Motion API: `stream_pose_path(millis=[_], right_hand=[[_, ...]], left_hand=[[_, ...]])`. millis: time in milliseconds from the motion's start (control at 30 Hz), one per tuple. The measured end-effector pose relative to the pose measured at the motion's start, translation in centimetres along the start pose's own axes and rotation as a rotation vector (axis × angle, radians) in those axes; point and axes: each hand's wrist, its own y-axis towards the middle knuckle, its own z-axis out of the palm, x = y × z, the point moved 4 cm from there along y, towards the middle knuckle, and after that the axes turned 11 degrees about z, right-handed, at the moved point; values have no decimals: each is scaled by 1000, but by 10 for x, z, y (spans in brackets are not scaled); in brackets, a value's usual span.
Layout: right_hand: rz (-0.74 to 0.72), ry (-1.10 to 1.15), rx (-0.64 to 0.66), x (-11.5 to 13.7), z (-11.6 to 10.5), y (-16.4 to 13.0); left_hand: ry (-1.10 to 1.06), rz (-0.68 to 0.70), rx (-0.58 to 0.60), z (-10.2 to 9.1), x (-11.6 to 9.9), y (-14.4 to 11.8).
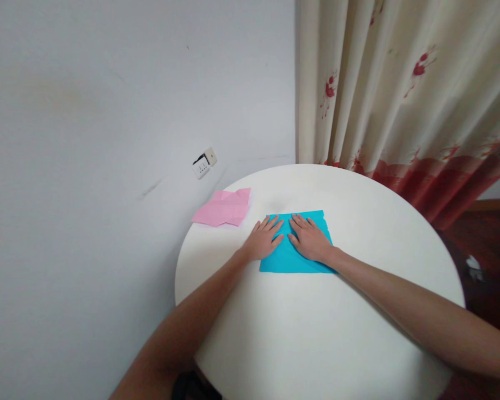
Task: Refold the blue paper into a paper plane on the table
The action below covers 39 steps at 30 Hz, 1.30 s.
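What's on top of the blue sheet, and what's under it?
The left hand and right hand rest palm-down on the blue sheet. Around it shows the white table; whatever the sheet covers cannot be seen.

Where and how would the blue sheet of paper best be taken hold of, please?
Probably by its near-left corner, pinched from the near side: the blue sheet of paper lies flat and that corner is uncovered, while the left hand and right hand rest on its farther part.
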Motion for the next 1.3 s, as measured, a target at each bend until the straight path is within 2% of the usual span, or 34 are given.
stream_pose_path(millis=[233, 433, 600, 667, 733, 833, 900, 1100, 1300], right_hand=[[30, -9, 6, -1, 2, 0], [227, -16, 5, -18, 2, 7], [314, -17, -83, -31, 0, 11], [288, -15, -114, -29, -2, 11], [201, 1, -121, -23, -2, 9], [26, 38, -83, -8, 0, 4], [-37, 38, -42, 0, 2, 0], [-43, 1, 10, 2, 4, -3], [-48, -14, 14, 1, 5, -1]], left_hand=[[-9, -1, 7, 0, 0, 0], [-6, 4, 10, 2, 1, -1], [0, 4, 20, 3, 1, -1], [1, 5, 21, 2, 1, -1], [1, 5, 19, 2, 1, -1], [-2, 0, 17, 1, 1, 0], [-6, -5, 19, 1, 0, 0], [40, 0, -20, 0, -5, -1], [129, 136, -9, 4, -19, -1]])
